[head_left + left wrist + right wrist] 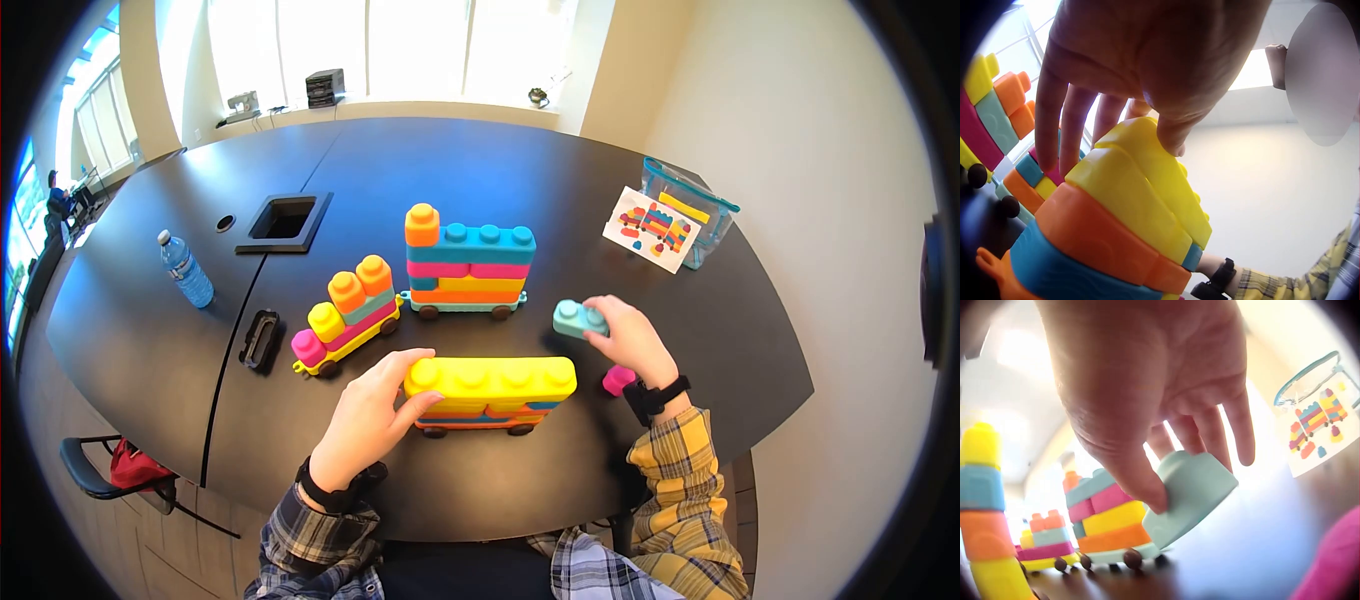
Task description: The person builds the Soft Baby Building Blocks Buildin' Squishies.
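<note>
My left hand (pixel 372 408) grips the left end of a wheeled toy wagon (pixel 492 378) built of stacked blocks, with a long yellow block on top. In the left wrist view, the thumb lies against the yellow block (pixel 1116 178), the fingers round its other side. To the right, my right hand (pixel 632 342) pinches a pale teal two-stud building block (pixel 570 318) between thumb and fingers. The right wrist view shows this block (pixel 1191 497) tilted, above the table. Below the right hand, a pink block (pixel 619 379) is partly hidden by the wrist.
Behind stand a tall block wagon (pixel 470 270) and a stepped yellow-based wagon (pixel 350 318). A picture card (pixel 650 232) leans on a clear zip bag (pixel 715 215) at right. At left are a water bottle (pixel 186 268), a black tray-like piece (pixel 261 341) and a table opening (pixel 284 220).
</note>
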`<state>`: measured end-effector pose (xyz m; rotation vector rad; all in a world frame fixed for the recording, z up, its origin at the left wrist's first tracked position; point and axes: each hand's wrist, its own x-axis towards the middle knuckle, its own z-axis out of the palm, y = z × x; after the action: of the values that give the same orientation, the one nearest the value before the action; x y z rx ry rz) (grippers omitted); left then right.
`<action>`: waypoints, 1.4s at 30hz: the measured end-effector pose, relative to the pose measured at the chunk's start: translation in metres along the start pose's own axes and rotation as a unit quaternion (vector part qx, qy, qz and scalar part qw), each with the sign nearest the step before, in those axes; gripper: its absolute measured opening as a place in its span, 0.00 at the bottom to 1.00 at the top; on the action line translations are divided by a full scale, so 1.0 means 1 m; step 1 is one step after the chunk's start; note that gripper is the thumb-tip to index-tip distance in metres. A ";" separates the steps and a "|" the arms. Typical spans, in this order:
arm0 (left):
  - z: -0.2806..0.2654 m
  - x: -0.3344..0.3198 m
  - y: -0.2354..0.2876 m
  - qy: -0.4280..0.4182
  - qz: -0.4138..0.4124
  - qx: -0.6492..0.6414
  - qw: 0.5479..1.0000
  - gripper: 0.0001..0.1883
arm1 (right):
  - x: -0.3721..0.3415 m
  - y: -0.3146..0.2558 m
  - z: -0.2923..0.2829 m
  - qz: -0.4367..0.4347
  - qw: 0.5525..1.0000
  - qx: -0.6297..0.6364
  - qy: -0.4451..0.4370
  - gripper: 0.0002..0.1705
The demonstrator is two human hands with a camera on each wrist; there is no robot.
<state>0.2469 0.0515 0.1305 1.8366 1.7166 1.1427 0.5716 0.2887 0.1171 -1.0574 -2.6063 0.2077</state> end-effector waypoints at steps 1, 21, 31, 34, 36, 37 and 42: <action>0.001 0.000 0.000 0.002 0.002 0.000 1.000 0.24 | 0.002 -0.013 -0.008 0.002 0.996 0.066 0.063 0.24; 0.004 -0.002 -0.002 0.013 -0.004 0.010 1.000 0.25 | -0.008 -0.140 -0.030 -0.243 0.947 0.195 0.074 0.30; 0.004 -0.002 0.000 0.016 -0.021 0.007 1.000 0.25 | -0.012 -0.141 -0.021 -0.268 0.944 0.157 0.108 0.31; 0.005 -0.002 0.000 0.016 -0.020 -0.003 1.000 0.25 | -0.014 -0.139 -0.018 -0.269 0.947 0.135 0.111 0.31; 0.005 -0.002 0.002 0.014 -0.022 -0.001 1.000 0.25 | -0.015 -0.137 -0.020 -0.267 0.948 0.137 0.106 0.32; 0.004 -0.002 0.002 0.013 -0.025 0.001 1.000 0.24 | -0.016 -0.135 -0.023 -0.266 0.949 0.143 0.086 0.32; 0.011 -0.003 -0.006 0.041 0.010 0.009 0.999 0.24 | -0.021 -0.096 -0.038 -0.128 0.978 0.150 0.066 0.32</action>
<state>0.2515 0.0527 0.1185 1.8451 1.7613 1.2307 0.5357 0.2058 0.1719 -0.6056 -2.4601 0.4372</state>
